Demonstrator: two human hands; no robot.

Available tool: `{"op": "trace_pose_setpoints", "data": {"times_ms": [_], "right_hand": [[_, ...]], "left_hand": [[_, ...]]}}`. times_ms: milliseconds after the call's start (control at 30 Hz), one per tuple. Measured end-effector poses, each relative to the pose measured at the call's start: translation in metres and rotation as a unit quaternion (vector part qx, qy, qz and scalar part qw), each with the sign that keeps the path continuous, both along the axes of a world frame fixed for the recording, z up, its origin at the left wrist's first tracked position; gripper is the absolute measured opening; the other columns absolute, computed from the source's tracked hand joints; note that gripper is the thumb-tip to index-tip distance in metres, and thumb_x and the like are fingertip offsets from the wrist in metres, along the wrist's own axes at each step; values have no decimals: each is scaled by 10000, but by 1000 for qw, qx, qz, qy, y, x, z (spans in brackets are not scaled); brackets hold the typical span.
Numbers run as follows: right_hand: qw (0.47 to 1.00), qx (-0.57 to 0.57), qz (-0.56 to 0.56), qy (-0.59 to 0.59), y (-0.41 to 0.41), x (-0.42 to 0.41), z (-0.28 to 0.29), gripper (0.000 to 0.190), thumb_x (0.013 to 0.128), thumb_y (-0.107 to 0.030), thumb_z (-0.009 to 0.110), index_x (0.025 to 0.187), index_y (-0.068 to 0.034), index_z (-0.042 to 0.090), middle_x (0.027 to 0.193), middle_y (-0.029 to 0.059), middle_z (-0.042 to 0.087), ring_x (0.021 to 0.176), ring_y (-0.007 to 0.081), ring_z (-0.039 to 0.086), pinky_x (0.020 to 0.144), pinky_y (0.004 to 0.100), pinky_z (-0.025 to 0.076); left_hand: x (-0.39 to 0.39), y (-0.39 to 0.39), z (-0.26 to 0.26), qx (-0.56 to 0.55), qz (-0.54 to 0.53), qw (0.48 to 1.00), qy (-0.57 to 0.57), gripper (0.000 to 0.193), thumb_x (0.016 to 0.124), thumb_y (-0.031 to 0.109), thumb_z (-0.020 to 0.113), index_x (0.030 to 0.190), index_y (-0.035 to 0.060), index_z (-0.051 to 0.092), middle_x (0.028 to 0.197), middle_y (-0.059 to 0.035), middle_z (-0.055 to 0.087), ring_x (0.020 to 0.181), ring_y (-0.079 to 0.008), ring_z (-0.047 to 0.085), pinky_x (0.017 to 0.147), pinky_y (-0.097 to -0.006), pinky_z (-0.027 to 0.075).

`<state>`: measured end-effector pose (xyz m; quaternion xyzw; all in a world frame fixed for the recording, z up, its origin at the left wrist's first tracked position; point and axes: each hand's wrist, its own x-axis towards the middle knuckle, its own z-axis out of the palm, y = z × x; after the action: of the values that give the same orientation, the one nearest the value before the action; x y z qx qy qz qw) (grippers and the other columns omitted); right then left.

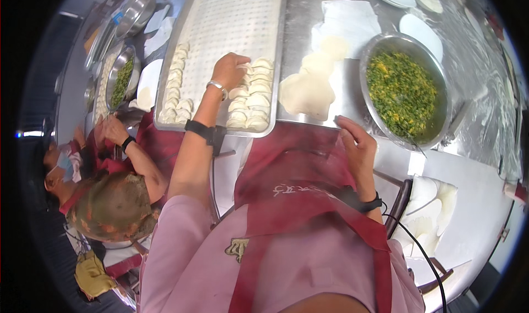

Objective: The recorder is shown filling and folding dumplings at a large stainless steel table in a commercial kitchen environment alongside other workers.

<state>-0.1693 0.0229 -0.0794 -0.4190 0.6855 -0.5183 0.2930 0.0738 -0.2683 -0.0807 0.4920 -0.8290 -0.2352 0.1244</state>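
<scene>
My left hand [229, 70], with a silver bracelet at its wrist, is over a metal tray [277, 32] lined with a perforated sheet. Its fingers are closed on a dumpling [247, 68] at the top of a row. Rows of folded dumplings [259, 100] fill the tray's near right part, and more stand along its left side. My right hand [358, 141] is at the table's front edge, fingers apart and slightly bent, holding nothing that shows. Flat dough wrappers [309, 93] overlap between the tray and a steel bowl [444, 106] of chopped green and yellow filling [401, 94].
A white cloth [351, 22] lies behind the wrappers, and white plates [421, 36] are behind the bowl. Flour streaks the steel table [481, 86] at right. At left a masked co-worker [120, 201] sits by another filling bowl [122, 79]. A cable [427, 251] hangs at my right.
</scene>
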Motion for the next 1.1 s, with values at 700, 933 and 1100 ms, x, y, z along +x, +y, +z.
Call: {"op": "trace_pose_setpoints", "data": {"times_ms": [700, 933, 1100], "right_hand": [[934, 66, -101, 335, -199, -16, -7, 231, 816, -44, 588, 1021, 61, 574, 1169, 274, 564, 1163, 426, 488, 1034, 455, 365], [877, 125, -185, 426, -218, -24, -28, 126, 862, -60, 520, 891, -23, 637, 931, 161, 643, 948, 331, 585, 857, 402, 468], [883, 159, -133, 421, -218, -29, -30, 172, 831, -189, 673, 906, -35, 657, 961, 181, 647, 956, 352, 593, 857, 455, 467]], "left_hand": [[-38, 181, 58, 114, -6, 958, 262, 205, 869, 113, 630, 1019, -13, 691, 1018, -153, 698, 939, -247, 667, 861, -315, 504], [-28, 214, 36, 121, -67, 949, 283, 170, 863, 35, 603, 1008, -4, 685, 953, -94, 691, 883, -171, 654, 782, -276, 512], [-17, 217, 34, 84, -64, 960, 260, 167, 862, 82, 627, 1003, 19, 691, 983, -125, 692, 858, -214, 674, 769, -287, 529]]}}
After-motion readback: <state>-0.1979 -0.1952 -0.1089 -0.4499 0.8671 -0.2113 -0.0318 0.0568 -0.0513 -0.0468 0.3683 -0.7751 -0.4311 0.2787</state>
